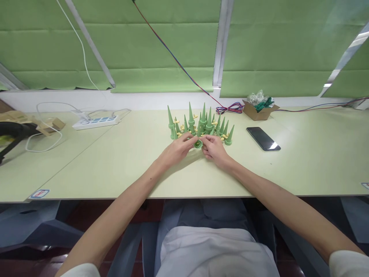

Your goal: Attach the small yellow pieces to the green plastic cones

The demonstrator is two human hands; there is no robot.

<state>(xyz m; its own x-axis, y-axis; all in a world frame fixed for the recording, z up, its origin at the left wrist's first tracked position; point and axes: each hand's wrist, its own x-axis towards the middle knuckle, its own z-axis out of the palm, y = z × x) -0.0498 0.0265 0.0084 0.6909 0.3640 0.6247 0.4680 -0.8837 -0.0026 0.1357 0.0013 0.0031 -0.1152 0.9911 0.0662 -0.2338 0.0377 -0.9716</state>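
Between my hands is a green cone-shaped piece [198,144], its round ringed end facing me. My left hand [181,147] grips it from the left with fingers bent around its edge. From the right, my right hand [213,147] closes in a pinch at the same piece; whether a smaller part sits between those fingertips is hidden. Just behind stands a cluster of green pointed cones [203,117] on round bases, with small pale yellow pieces [182,127] among them. One cone [230,135] stands at the cluster's right edge, near my right hand.
A black phone [263,138] lies to the right. Behind it are a small cardboard box [259,112] with plastic wrap and a coiled red-blue cable [230,108]. At left, a white power strip [96,122] lies on the table [115,165], with cardboard pieces [52,125] farther left.
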